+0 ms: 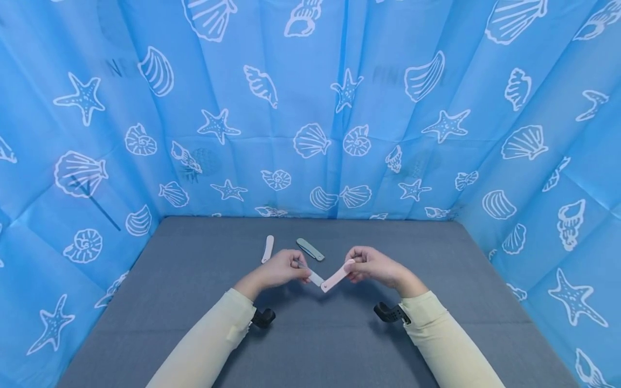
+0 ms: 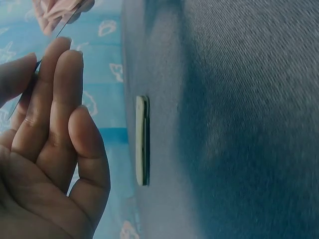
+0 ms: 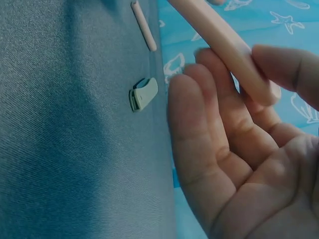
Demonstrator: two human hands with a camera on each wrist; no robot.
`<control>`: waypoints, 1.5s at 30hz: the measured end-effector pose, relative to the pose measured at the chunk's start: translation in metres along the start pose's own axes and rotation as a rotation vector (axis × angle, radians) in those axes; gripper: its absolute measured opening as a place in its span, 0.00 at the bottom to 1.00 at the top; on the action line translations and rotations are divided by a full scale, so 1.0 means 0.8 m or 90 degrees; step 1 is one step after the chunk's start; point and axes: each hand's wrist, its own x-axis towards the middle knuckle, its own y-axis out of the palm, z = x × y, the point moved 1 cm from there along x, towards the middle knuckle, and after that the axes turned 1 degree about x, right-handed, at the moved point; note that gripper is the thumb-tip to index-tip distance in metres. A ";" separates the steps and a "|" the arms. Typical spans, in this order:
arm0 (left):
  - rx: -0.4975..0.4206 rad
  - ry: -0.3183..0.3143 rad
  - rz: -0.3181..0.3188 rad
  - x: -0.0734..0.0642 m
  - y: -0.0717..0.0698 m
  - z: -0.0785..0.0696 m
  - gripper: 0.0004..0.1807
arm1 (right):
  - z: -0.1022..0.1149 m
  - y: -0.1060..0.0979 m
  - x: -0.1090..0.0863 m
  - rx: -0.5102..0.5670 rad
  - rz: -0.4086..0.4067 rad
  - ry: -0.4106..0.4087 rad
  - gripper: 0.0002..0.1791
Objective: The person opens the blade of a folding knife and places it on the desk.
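Observation:
A pink folding knife is held half unfolded over the table, its pale blade and pink handle meeting at a low pivot in a V. My left hand pinches the blade between thumb and fingers; in the left wrist view the blade shows edge-on as a thin dark line. With thumb and fingers my right hand grips the far end of the handle, which looks thick and rounded in the right wrist view. Just beyond the hands lies a folded green knife, and left of it another pale pink folding knife.
The grey cloth-covered table spreads under both arms. A blue curtain printed with white shells and starfish encloses it at the back and sides. Black wrist cameras sit beneath the cream sleeves.

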 end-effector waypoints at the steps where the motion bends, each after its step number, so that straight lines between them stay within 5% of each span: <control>1: 0.004 0.002 0.007 -0.001 -0.001 -0.002 0.05 | 0.000 0.000 0.000 -0.003 0.008 -0.002 0.09; 7: 0.018 0.001 0.006 -0.005 -0.009 -0.002 0.07 | 0.000 -0.001 0.002 -0.018 0.018 -0.016 0.09; 19: 0.002 -0.002 -0.073 -0.010 -0.024 -0.003 0.08 | 0.009 0.004 0.002 0.018 -0.069 -0.049 0.09; 38: -0.197 0.032 -0.289 0.000 -0.017 0.005 0.06 | 0.012 0.020 0.018 0.193 -0.277 -0.117 0.06; 45: -0.262 0.038 -0.344 0.002 -0.013 0.007 0.06 | 0.012 0.034 0.028 0.322 -0.313 -0.131 0.03</control>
